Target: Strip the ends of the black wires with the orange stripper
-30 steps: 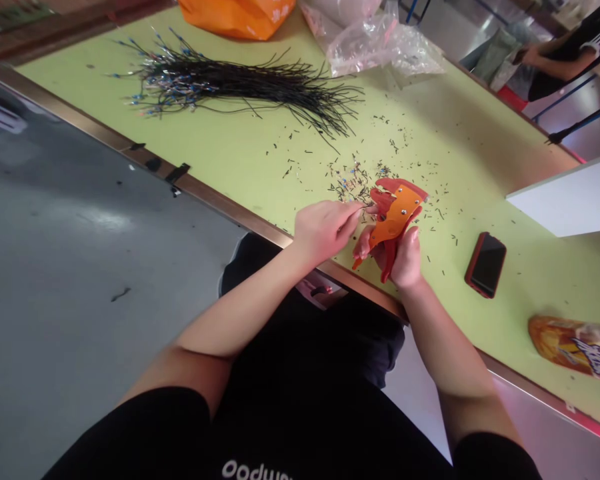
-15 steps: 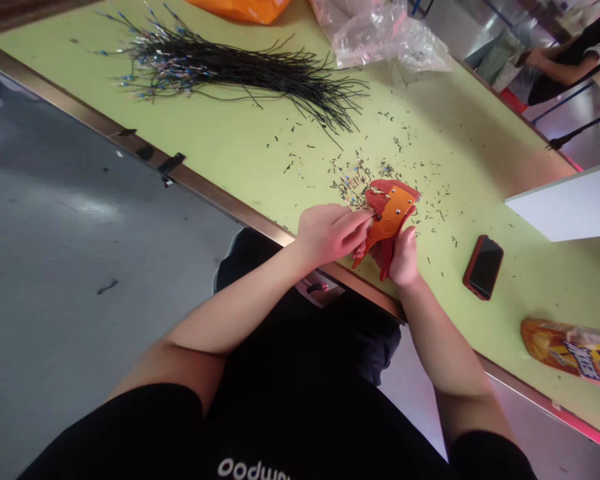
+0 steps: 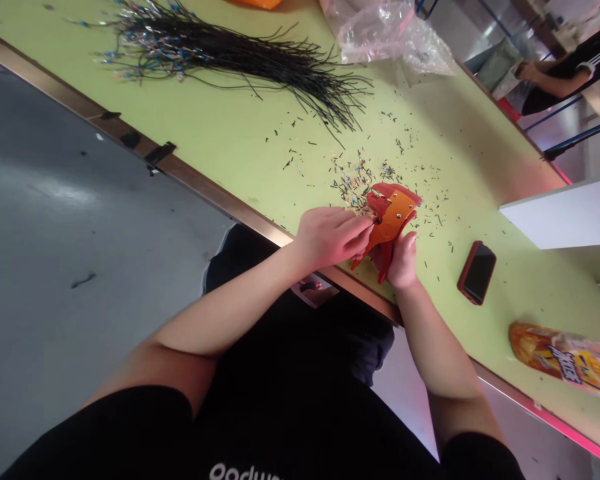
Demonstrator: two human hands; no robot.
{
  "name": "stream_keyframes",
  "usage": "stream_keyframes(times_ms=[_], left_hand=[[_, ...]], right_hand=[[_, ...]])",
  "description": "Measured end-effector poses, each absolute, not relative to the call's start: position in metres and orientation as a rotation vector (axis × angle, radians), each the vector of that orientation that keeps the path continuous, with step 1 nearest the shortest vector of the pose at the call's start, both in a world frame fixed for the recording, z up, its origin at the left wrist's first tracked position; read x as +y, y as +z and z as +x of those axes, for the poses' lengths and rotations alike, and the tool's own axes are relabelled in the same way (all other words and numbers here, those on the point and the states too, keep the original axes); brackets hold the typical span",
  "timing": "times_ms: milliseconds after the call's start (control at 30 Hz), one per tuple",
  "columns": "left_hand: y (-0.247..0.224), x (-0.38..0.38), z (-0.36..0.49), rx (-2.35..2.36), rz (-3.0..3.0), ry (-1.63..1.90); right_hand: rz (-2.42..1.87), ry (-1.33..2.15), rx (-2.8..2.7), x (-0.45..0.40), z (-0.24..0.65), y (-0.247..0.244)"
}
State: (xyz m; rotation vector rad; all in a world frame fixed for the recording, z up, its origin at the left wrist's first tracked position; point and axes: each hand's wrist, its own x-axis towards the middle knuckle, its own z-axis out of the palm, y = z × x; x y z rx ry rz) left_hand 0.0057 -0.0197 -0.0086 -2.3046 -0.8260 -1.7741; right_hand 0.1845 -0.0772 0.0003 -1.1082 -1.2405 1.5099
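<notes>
My right hand [image 3: 403, 262] is wrapped round the handles of an orange and red wire stripper [image 3: 394, 217], held over the table's near edge with its jaws tilted up and left. My left hand [image 3: 336, 235] is closed in a pinch beside the jaws. A short dark end of what looks like a black wire shows at its fingertips, touching or close to the tool; the rest is hidden by the fingers. Just beyond the stripper lie scattered black, copper and blue scraps [image 3: 353, 177]. A bundle of black wires [image 3: 240, 57] with blue-tipped ends rests farther back on the left.
The green table [image 3: 220, 147] has a metal front edge. Clear plastic bags [image 3: 380, 33] lie at the back. A phone [image 3: 477, 273], a yellow-orange packet [image 3: 560, 357] and a white panel [image 3: 565, 210] are on the right. Another person's arm [image 3: 555, 80] shows beyond the table.
The camera view has shifted slightly. Both hands and the wire stripper keep nearly the same position, with my left fingers still pinched beside the jaws.
</notes>
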Motion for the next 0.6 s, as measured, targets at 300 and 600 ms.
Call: stream_keyframes(times_ms=[300, 600], left_hand=[[-0.009, -0.022, 0.004, -0.897, -2.363, -1.797], [-0.010, -0.022, 0.004, -0.827, -2.401, -1.749]], right_hand=[[-1.057, 1.543, -1.234, -0.080, 0.182, 0.015], [-1.164, 1.477, -1.259, -0.077, 0.185, 0.007]])
